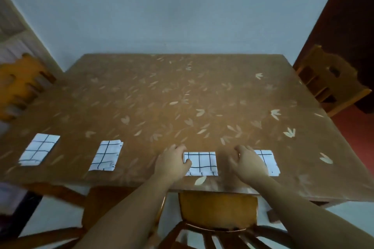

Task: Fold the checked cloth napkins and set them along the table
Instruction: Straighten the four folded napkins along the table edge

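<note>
Brown tablecloth with pale leaf print (182, 95), wooden chair (217, 210) tucked at its near edge, another chair (22, 85) at its left end, a third (327, 79) at its right end, pale wall (172, 10) behind it

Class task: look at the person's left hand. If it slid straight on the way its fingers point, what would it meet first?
The left hand points away and slightly right, already touching the third napkin's left edge. Beyond it, only bare tablecloth seems to lie ahead, though blur leaves the direction uncertain.
</note>
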